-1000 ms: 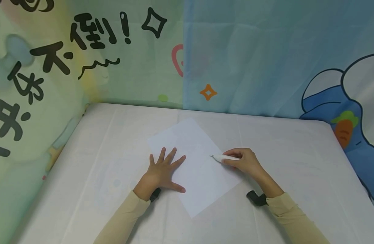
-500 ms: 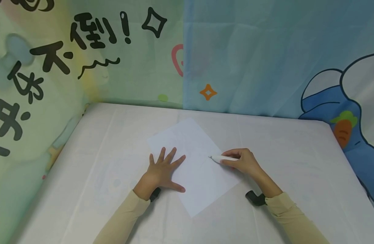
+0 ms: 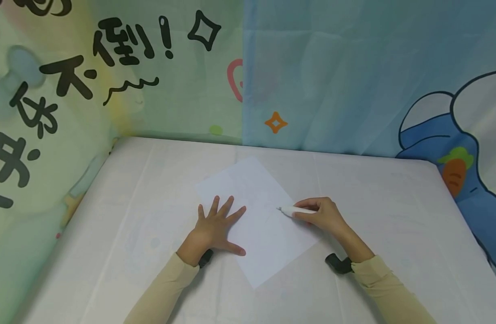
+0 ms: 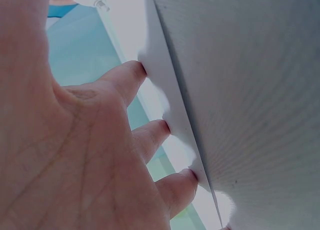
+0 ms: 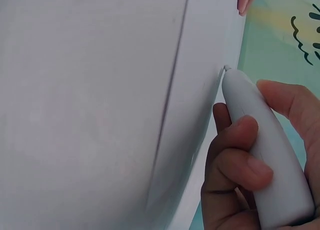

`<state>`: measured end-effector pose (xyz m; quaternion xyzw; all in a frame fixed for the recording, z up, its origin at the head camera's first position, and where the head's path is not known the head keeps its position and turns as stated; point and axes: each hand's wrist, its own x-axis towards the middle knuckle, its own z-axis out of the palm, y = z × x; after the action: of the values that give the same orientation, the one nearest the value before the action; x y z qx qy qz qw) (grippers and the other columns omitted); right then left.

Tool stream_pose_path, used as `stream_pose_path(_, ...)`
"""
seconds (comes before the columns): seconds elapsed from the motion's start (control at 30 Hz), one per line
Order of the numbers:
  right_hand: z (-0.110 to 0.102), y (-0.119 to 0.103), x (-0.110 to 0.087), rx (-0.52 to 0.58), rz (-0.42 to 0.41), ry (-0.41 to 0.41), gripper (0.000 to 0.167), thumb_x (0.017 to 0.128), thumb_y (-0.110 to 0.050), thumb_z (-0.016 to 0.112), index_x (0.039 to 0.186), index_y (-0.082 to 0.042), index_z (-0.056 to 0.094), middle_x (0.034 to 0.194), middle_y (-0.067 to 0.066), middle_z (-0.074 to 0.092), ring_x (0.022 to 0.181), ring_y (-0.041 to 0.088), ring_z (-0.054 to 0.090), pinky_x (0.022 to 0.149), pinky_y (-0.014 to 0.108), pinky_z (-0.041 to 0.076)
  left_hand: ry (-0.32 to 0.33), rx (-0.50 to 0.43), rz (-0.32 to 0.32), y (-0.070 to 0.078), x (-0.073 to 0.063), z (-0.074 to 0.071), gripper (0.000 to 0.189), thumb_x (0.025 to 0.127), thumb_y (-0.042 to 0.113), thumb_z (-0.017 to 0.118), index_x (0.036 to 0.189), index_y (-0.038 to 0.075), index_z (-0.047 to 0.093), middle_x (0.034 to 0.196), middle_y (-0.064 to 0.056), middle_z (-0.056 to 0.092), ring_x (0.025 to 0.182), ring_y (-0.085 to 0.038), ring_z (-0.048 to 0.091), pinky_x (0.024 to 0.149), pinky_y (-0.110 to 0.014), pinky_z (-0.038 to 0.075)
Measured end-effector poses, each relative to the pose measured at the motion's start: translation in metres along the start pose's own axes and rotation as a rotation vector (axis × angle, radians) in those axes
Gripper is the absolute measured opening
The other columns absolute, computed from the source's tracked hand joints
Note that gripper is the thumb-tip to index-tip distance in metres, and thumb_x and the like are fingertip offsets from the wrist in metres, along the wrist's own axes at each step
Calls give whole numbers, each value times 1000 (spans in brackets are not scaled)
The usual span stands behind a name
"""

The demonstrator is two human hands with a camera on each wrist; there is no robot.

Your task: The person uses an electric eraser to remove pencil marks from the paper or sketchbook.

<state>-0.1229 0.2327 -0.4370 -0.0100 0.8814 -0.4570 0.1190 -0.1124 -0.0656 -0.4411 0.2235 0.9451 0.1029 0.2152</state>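
A sheet of white paper (image 3: 260,184) lies askew on the white-covered table. Fingers spread wide, my left hand (image 3: 213,231) rests on its left side, and the left wrist view has the fingertips (image 4: 187,175) against the sheet. My right hand (image 3: 324,216) holds a thick white pen-shaped tool (image 3: 290,210) over the paper's right part. A small metal tip (image 5: 226,68) sticks out of the tool's tapered end and points left, right at the sheet's surface. In the right wrist view, thumb and curled fingers grip its smooth body (image 5: 272,160).
White cloth (image 3: 150,180) covers the table. Behind it hangs a blue and green printed backdrop (image 3: 332,81) with dark lettering and a carrot picture. A black wrist camera (image 3: 338,264) sits below the right wrist, another (image 3: 206,258) by the left.
Over the first half second my right hand shifted very slightly left with the tool; since then it has held still. The left hand and the paper stay in place.
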Motion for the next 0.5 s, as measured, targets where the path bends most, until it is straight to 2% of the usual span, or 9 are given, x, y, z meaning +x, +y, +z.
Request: stream_pose_path(0.5,1,-3,-2,-5,15,10,35,83,-13,76,110,8,69,108,25,69,67,11,58,58,26,52,-4,13,-3,0,1,0,110,66,67,78,156,30,25,165,-6,7,149,-41,-2,109,-72,8)
